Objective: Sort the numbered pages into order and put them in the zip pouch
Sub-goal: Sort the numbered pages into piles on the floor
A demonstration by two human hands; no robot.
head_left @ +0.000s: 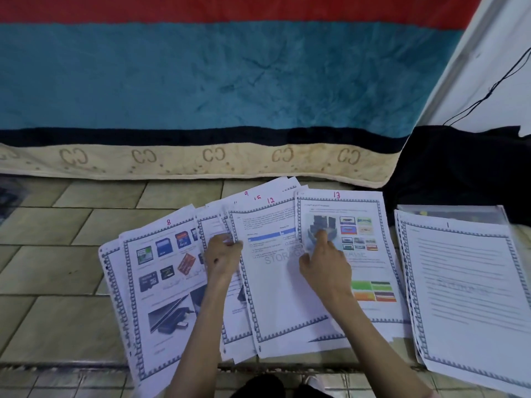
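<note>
Numbered printed pages lie fanned out on the tiled floor. Page 8 (161, 282) is at the left, page 12 (273, 297) in the middle, page 13 (365, 254) to its right, with pages 9 and 15 peeking out behind. My left hand (222, 255) pinches the edge of a sheet between pages 8 and 12. My right hand (323, 264) presses its index finger on page 13. A separate stack topped by page 1 (465, 285) lies at the right, on a clear zip pouch (448, 214) whose far edge shows behind it.
A mattress (201, 81) with a blue, red and cream cover lies along the far side of the floor (57, 282). Black cloth (459, 168) is heaped at the right under a white wall with a thin black cable (488, 93).
</note>
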